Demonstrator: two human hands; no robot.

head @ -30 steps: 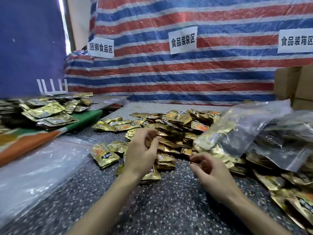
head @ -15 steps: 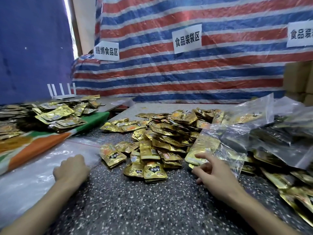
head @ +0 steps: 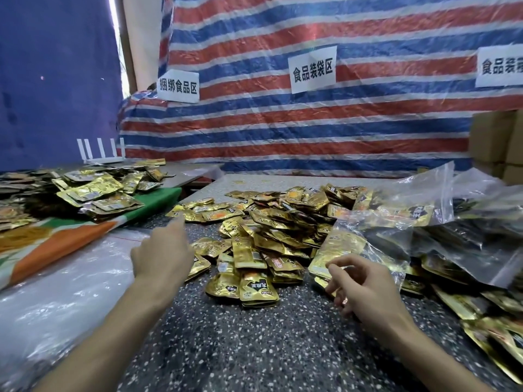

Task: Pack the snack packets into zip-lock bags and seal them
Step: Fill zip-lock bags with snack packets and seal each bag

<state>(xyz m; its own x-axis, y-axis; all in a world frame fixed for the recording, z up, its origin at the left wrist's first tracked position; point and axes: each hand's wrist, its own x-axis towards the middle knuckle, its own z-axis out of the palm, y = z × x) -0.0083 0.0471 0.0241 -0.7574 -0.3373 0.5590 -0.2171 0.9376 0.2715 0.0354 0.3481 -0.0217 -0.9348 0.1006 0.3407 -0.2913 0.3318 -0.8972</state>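
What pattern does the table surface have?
Dark grey with white speckles, clearest in the head view.

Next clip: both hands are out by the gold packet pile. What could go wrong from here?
1. The left hand stretches forward beside the heap of loose gold foil snack packets; its wrist passes close and could scatter the nearest ones.
2. The right hand hovers at the slack clear plastic zip-lock bag; whether it grips it is unclear, and lifted by one corner, packets might slide out.

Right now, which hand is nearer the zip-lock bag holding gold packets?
Right. The right hand is at the near edge of the zip-lock bag; the left hand is across the loose packet pile, to its left.
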